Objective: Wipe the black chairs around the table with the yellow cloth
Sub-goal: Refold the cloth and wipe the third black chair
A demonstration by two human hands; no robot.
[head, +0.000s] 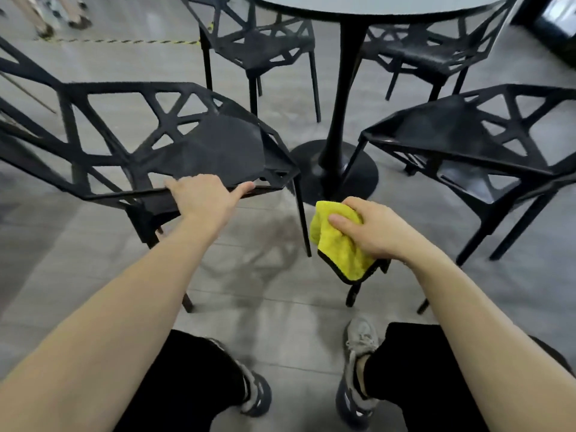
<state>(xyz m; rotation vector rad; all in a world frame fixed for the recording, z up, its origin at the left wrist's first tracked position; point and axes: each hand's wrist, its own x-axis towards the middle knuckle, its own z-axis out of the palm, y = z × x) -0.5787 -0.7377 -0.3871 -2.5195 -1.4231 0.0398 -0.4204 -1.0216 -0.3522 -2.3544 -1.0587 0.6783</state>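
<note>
Left hand: the left hand [204, 199] lies at centre left of the frame, fingers curled over the near edge of a chair, thumb stretched along that edge toward the right.
Right hand: the right hand [369, 227] sits just right of centre, fingers and thumb clenched round the yellow cloth.
Yellow cloth: the yellow cloth [338, 244] is bunched in the grip and hangs below it, its long axis running from upper left to lower right; a dark-trimmed corner points down toward the bottom of the frame. It touches no chair.
Held chair: the near-left chair [199, 141], black with an open lattice shell, fills the left half of the frame; its seat front points right, toward the table's stem.
Other chairs: the near-right chair [461, 135] stands at right, well apart from the cloth; two far chairs [258, 39] stand at the top, behind the stem.
Table: the round table [367, 3] crosses the top edge; its black pedestal base [335, 169] rests on the grey floor just above the cloth.
Lower frame: black trouser legs and grey shoes [358, 341].
</note>
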